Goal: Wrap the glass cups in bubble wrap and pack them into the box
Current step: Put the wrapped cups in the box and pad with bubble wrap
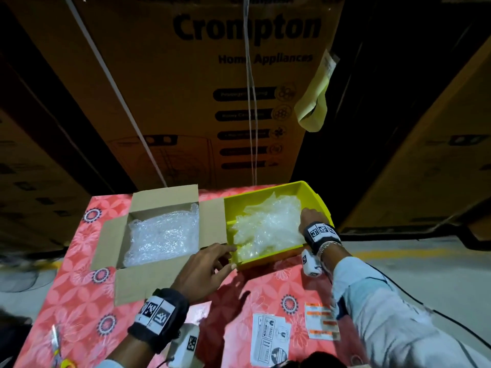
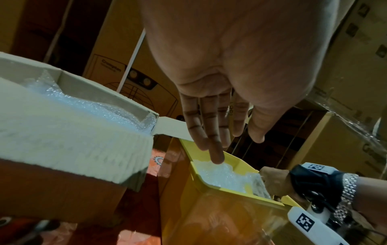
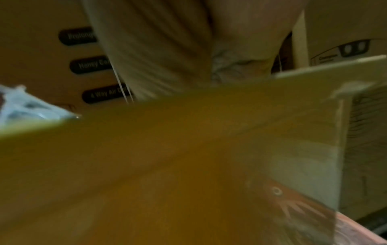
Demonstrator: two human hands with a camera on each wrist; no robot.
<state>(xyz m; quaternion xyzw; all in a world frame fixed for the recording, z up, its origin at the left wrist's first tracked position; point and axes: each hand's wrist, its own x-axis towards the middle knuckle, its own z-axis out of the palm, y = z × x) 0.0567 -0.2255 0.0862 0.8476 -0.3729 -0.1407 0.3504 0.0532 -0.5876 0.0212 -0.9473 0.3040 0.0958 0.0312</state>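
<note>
Bubble wrap (image 1: 265, 229) in the yellow bin (image 1: 316, 193), at two o'clock from the box (image 1: 111, 235), looks light, limp and slippery, best pinched at an edge; the left hand (image 1: 204, 272) reaches in with fingers spread, and I cannot tell the right hand's (image 1: 310, 217) grasp.

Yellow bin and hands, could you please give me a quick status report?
Left hand open, fingertips at the yellow bin rim. Right hand down in the bubble wrap, grip hidden. Box open, lined with wrap. No cups visible.
</note>
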